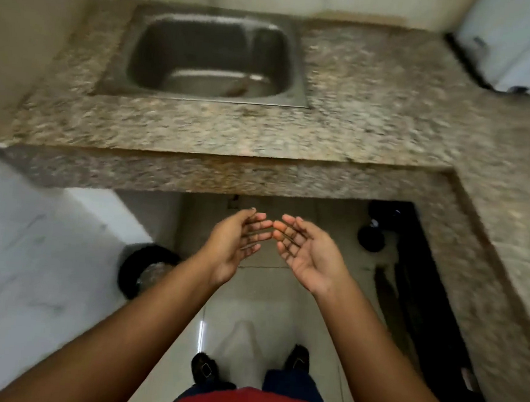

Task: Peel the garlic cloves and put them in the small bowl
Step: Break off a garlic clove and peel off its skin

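no garlic and no small bowl show anywhere in view, so where they lie cannot be told; the left hand (234, 246) and right hand (308, 255) hang palms up with fingers relaxed and loosely spread, fingertips nearly meeting, holding nothing, out over the floor (259, 295) just short of the counter (377, 92). the steel sink (211, 57) sits at 12 o'clock from the hands, a dark bin (144, 270) at 8 o'clock. judging from this, the step is finding the garlic, best done by looking along the counter first.
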